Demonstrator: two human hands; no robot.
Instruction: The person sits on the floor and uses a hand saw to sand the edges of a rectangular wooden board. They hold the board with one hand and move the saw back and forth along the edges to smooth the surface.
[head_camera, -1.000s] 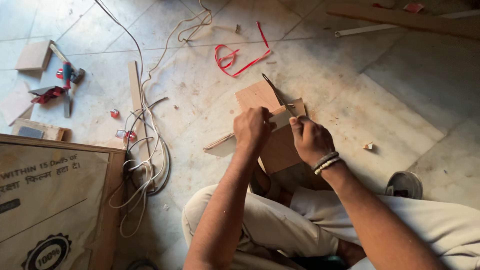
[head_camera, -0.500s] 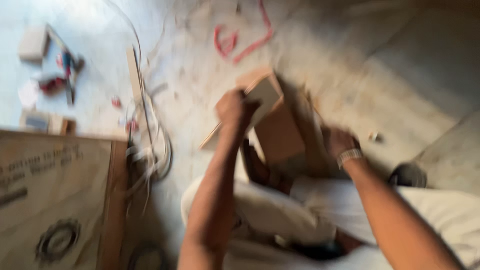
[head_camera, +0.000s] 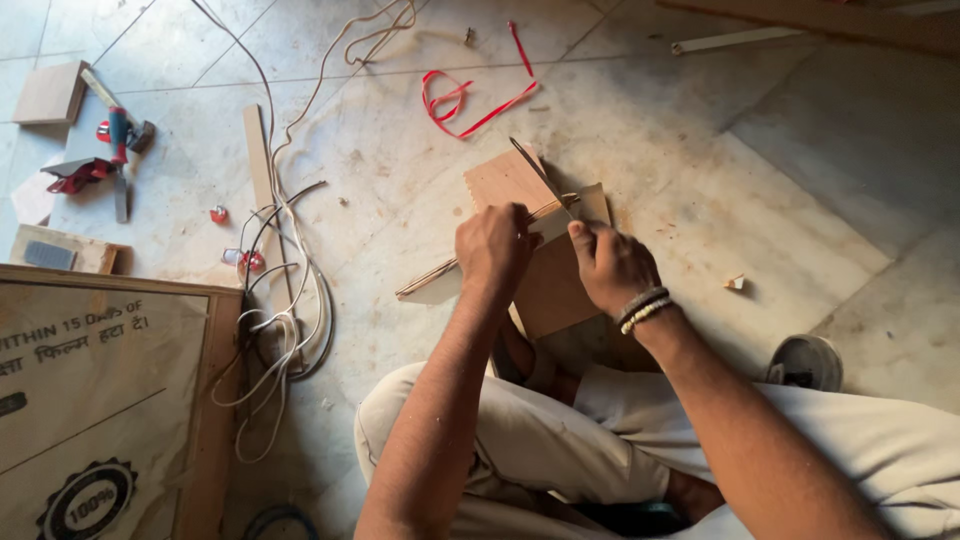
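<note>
Both hands are back together at the workpiece: half a second ago the right hand had swung out to the side and the left hand alone was on the wood in a blurred frame; now it matches the pose from a second ago, so the work looks resumed rather than finished. Head view, only one: left hand closed around the near end of a thin pale wood strip, pressing it across a brown plywood piece lying on the stone floor just ahead of the person's knees. Right hand closed on a slim dark blade-like tool, tip angled up and away over the plywood; exact tool type cannot tell. Small wood chip to the right. Loose white cable, red strap, red-handled tools and a printed carton off to the left, well apart.
</note>
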